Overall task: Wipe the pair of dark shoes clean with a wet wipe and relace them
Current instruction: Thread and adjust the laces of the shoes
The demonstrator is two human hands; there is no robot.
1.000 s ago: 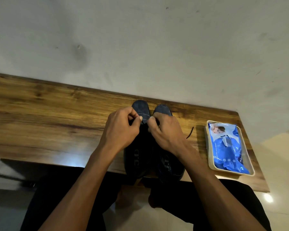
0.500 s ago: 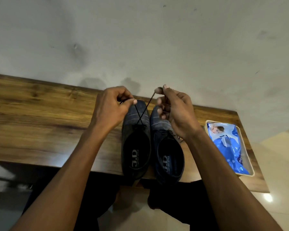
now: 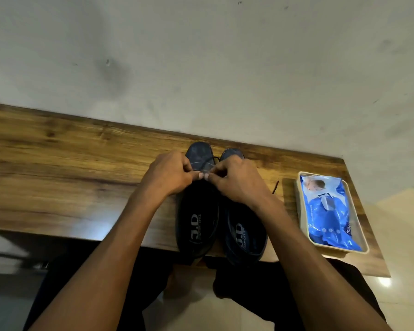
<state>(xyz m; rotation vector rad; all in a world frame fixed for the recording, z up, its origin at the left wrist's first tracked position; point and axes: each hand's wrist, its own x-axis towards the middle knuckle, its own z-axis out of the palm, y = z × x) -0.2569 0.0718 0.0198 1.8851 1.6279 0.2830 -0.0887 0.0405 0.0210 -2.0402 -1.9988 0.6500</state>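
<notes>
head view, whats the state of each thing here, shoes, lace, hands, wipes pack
left shoe: upright on the table, heel over the near edge, being laced
right shoe: upright beside it, touching
lace: crossed over the left shoe's vamp, ends pinched
left hand: pinches the lace
right hand: pinches the lace
wet wipes pack: lying in a beige tray, flap state unclear

The insole of the left shoe [image 3: 197, 225] carries the white mark "J.D" with "COMFORT STYLE" in small letters beside it. The insole of the right shoe [image 3: 245, 235] shows the same "J.D" and a partly hidden "COMFORT ST". The blue wipe packet [image 3: 330, 211] bears white letters "me", cut off; its other small print is unreadable.
</notes>
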